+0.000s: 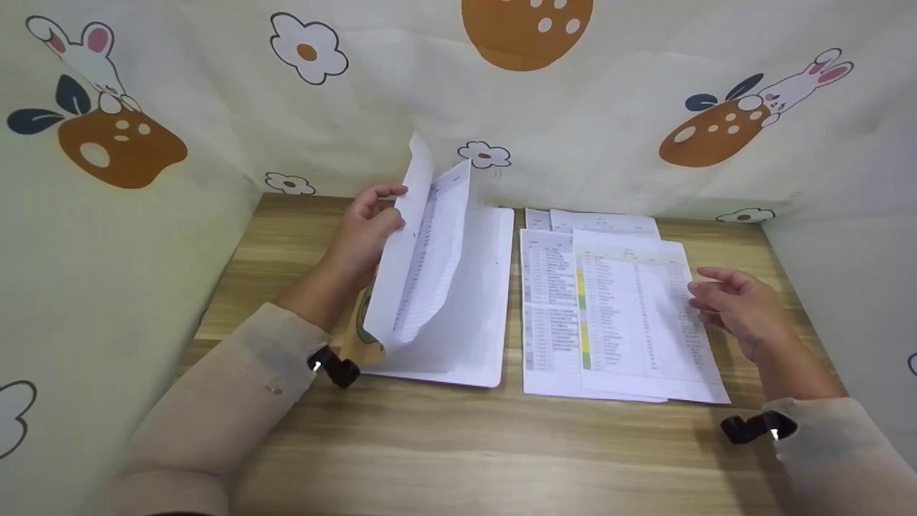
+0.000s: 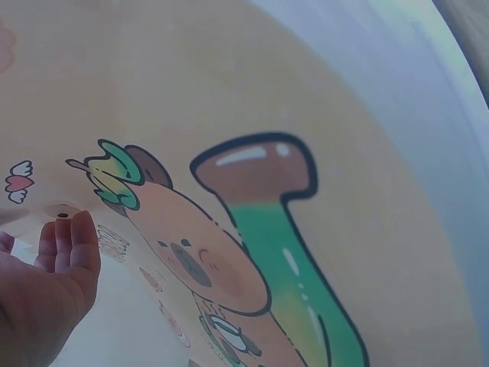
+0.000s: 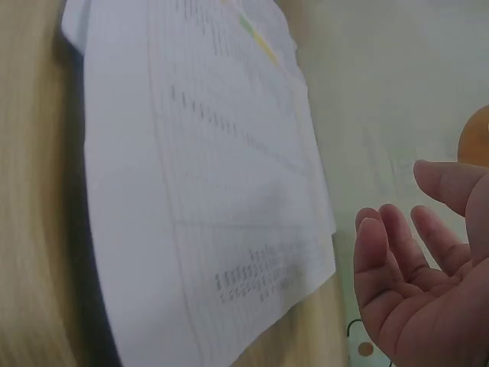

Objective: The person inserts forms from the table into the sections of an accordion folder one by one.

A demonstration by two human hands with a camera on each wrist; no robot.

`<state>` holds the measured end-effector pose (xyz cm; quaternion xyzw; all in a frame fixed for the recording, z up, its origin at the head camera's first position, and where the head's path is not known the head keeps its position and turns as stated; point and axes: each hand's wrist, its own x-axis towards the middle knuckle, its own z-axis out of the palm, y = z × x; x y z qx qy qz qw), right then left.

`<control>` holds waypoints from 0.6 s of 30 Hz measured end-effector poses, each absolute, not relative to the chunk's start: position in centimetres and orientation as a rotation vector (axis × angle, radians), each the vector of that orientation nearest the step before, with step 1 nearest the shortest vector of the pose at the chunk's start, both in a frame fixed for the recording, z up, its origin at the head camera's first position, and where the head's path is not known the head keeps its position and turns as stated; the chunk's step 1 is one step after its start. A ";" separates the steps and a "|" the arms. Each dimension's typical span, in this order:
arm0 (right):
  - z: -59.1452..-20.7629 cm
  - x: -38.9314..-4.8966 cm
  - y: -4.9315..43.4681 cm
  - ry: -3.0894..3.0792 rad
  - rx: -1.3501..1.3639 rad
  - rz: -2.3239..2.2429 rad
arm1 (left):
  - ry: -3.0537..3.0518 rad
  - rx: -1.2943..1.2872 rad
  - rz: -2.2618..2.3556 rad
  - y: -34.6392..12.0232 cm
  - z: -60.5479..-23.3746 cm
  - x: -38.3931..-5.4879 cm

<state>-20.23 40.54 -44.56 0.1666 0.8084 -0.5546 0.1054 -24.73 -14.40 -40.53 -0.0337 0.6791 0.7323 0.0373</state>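
My left hand point(image 1: 372, 228) pinches the raised cover of a white-lined folder point(image 1: 501, 287), thumb on the inner side. A printed sheet point(image 1: 440, 244) stands tilted against the inside of that cover, its upper corner free. In the left wrist view, the cover's outside point(image 2: 344, 92) bears a cartoon animal print, with the fingers point(image 2: 76, 245) of my left hand at its edge. My right hand point(image 1: 745, 308), fingers loosely bent and holding nothing, hovers by the right edge of the top printed list point(image 1: 659, 315). The right wrist view has the hand point(image 3: 428, 283) apart from the paper.
Beneath the top list lies another list point(image 1: 548, 344) with grey bands, and further sheets point(image 1: 609, 222) show behind them. All lie on a wood-grain table point(image 1: 458, 451). A printed cloth wall point(image 1: 387, 93) rises at the table's back, with side walls left and right.
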 end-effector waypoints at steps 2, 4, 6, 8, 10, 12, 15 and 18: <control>-45.3 -20.2 41.3 2.415 0.503 -1.578 | 2.084 -0.101 2.241 -14.4 -40.5 -24.7; -46.0 -20.1 41.7 2.456 0.502 -1.503 | 2.086 -0.102 2.237 -14.4 -40.5 -24.7; -46.5 -20.1 42.0 2.483 0.497 -1.451 | 2.088 -0.102 2.238 -14.4 -40.5 -24.7; -46.9 -20.0 42.1 2.510 0.498 -1.413 | 2.088 -0.102 2.238 -14.4 -40.5 -24.7; -47.3 -19.9 42.2 2.528 0.510 -1.374 | 2.078 -0.101 2.248 -14.4 -40.5 -24.7; -47.6 -19.8 42.2 2.560 0.513 -1.339 | 2.062 -0.102 2.266 -14.3 -40.5 -24.7; -48.1 -19.6 42.1 2.618 0.490 -1.264 | 2.036 -0.099 2.302 -14.1 -40.6 -24.7; -48.4 -19.5 41.9 2.670 0.456 -1.175 | 2.019 -0.094 2.329 -14.0 -40.6 -24.7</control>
